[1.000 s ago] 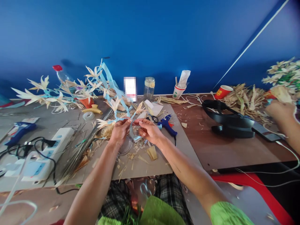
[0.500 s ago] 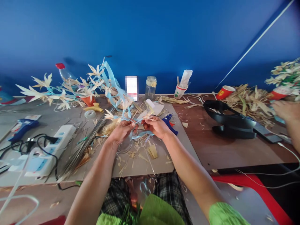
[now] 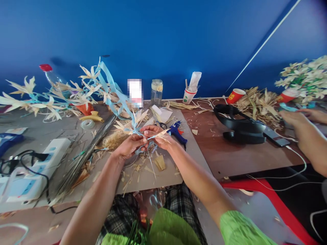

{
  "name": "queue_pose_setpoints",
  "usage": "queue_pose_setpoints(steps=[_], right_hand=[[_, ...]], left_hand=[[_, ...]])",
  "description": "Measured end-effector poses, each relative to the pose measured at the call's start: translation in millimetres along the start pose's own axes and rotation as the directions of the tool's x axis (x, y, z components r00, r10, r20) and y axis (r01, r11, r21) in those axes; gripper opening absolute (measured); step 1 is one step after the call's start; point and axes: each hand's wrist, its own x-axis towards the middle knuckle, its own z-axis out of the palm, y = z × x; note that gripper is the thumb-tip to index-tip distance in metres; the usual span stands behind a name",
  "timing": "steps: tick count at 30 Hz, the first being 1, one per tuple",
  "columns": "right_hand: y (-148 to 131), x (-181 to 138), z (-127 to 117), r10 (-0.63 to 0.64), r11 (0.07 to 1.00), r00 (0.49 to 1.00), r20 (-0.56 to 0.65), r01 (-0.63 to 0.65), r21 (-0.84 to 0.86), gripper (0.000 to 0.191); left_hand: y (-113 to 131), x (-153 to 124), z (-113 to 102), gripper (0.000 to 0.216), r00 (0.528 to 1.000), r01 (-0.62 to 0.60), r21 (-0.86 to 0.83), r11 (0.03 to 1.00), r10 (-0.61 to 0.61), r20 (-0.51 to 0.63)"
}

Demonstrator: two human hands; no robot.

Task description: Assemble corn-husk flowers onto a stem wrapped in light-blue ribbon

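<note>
My left hand (image 3: 131, 145) is closed, thumb and fingers pinching the light-blue-wrapped stem of a corn-husk flower branch. Pale pointed petals of one husk flower (image 3: 138, 119) rise just above these fingers. My right hand (image 3: 163, 141) is closed at the same joint, its fingertips almost touching the left ones. A smaller husk flower (image 3: 161, 134) with a blue-wrapped stem lies across the right fingers. Beneath both hands hangs a thin straight wire (image 3: 152, 165). Light blue ribbon (image 3: 111, 85) loops from the branch up toward more husk flowers (image 3: 48, 105) at the left. The exact grip points are partly hidden.
Around the hands lie a blue glue gun (image 3: 178, 132), a wire bundle (image 3: 84, 154), husk scraps (image 3: 160, 162) and a tape roll (image 3: 87, 124). A power strip (image 3: 48, 163) is at left. Rightward are a black headset (image 3: 240, 127), a phone (image 3: 276, 136) and another person's hands (image 3: 298, 122).
The view has shifted, so the table things sit further left. My right fingers have moved up against the left ones, and the small husk flower now crosses my right hand.
</note>
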Motion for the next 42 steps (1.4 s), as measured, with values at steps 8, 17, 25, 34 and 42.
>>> queue_pose_setpoints(steps=[8, 17, 25, 34, 42], right_hand=[[4, 7, -2, 0.076, 0.996, 0.997, 0.008, -0.077, 0.053, 0.030], [11, 17, 0, -0.033, 0.990, 0.987, -0.158, 0.055, 0.133, 0.019], [9, 14, -4, -0.021, 0.991, 0.998, -0.064, 0.029, 0.132, 0.014], [9, 14, -8, 0.021, 0.996, 1.000, 0.011, -0.022, 0.088, 0.018], [7, 13, -5, -0.026, 0.974, 0.999, -0.039, 0.034, 0.225, 0.012]], left_hand=[[-5, 2, 2, 0.026, 0.996, 0.085, 0.060, 0.995, -0.085, -0.001], [-3, 5, 5, 0.026, 0.999, 0.047, 0.056, 0.997, -0.046, -0.022], [-3, 4, 4, 0.022, 0.998, 0.037, 0.038, 0.999, -0.035, -0.045], [-2, 5, 7, 0.022, 0.999, 0.036, 0.080, 0.996, -0.033, -0.033], [-1, 2, 4, 0.024, 0.996, 0.025, -0.057, 0.998, -0.030, -0.088]])
